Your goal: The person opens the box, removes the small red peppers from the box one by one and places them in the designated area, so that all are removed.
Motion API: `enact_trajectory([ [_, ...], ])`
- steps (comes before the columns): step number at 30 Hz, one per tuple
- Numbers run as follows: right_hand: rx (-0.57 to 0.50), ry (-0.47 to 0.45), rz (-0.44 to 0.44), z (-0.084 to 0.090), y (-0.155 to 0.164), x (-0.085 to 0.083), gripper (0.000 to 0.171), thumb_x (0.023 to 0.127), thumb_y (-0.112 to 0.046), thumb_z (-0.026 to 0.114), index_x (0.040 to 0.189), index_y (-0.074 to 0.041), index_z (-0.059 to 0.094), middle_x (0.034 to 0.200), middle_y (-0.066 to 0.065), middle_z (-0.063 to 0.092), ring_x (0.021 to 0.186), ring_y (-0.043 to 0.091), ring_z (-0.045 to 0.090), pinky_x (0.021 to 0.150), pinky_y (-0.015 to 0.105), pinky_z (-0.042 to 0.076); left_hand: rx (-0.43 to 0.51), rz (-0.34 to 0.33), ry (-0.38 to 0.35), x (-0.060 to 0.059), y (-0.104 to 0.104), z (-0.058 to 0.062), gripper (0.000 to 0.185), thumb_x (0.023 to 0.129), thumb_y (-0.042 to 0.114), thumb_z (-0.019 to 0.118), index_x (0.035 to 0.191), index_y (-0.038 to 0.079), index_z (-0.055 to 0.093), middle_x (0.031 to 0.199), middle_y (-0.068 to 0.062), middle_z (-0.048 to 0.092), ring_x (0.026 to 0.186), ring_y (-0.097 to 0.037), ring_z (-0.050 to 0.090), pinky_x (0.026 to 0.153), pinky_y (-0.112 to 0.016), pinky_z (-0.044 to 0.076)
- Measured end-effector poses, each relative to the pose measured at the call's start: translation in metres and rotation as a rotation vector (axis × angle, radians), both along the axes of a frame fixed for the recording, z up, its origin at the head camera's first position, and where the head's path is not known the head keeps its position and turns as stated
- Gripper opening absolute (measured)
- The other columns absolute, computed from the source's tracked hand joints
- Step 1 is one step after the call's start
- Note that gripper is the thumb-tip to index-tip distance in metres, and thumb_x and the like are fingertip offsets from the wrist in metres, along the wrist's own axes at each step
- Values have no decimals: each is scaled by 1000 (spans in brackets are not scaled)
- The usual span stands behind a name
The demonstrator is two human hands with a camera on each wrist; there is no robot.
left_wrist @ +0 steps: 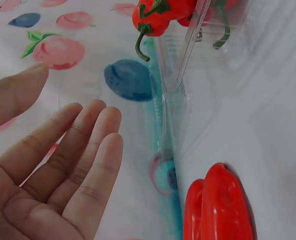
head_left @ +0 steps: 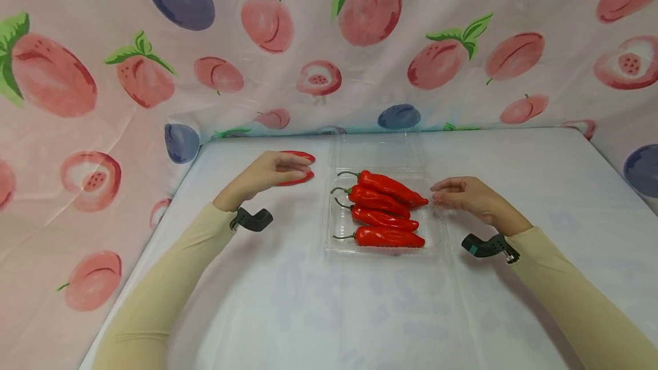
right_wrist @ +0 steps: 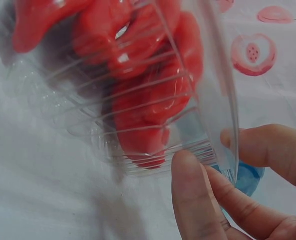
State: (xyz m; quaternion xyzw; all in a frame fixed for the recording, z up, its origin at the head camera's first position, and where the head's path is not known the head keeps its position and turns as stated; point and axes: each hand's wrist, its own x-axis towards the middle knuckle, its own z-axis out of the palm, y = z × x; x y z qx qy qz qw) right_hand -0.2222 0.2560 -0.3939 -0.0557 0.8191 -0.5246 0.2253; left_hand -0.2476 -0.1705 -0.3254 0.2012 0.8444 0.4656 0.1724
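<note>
clear plastic tray [head_left: 436, 244] mid-table holding four red peppers [head_left: 382, 218] | right hand [head_left: 470, 197] pinching tray's right rim, fingertips [right_wrist: 190, 185] on it | left hand [head_left: 267, 173] open, fingers straight, over two loose peppers [head_left: 297, 167] left of tray | white tablecloth [head_left: 329, 313]

Left hand [head_left: 269, 173] partly hides two loose red peppers [head_left: 298, 177]; right-wrist view blurs the boxed peppers [right_wrist: 137, 75].

I'm looking at a staged recording booth, not a home kitchen: a fruit-printed cloth [head_left: 329, 44] curtains off every side behind a table [head_left: 514, 187] draped in plain white sheeting
</note>
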Motion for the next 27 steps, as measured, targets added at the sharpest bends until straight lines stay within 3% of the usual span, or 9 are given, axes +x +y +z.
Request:
enact_trajectory([
  [7, -13, -10, -4, -1, 1, -1, 51, 92, -21, 59, 130, 11, 44, 101, -2, 67, 86, 1, 64, 84, 23, 54, -25, -62, -32, -2, 15, 4, 35, 89, 14, 63, 123, 5, 61, 122, -14, 64, 114, -23, 61, 97, -34, 49],
  [15, -22, -10, -3, 0, 1, -1, 51, 92, -21, 59, 130, 11, 44, 101, -2, 67, 86, 1, 64, 82, 21, 54, -128, -147, 25, -5, 35, 7, 34, 89, 16, 64, 121, 4, 62, 118, -13, 66, 110, -21, 63, 98, -37, 49],
  [27, -23, -11, -4, 1, 0, 1, 51, 93, -21, 59, 129, 11, 44, 99, -4, 68, 85, 1, 64, 82, 21, 54, -263, -221, 18, -11, 61, 6, 33, 89, 20, 63, 118, 4, 65, 116, -10, 67, 106, -25, 63, 93, -35, 51],
])
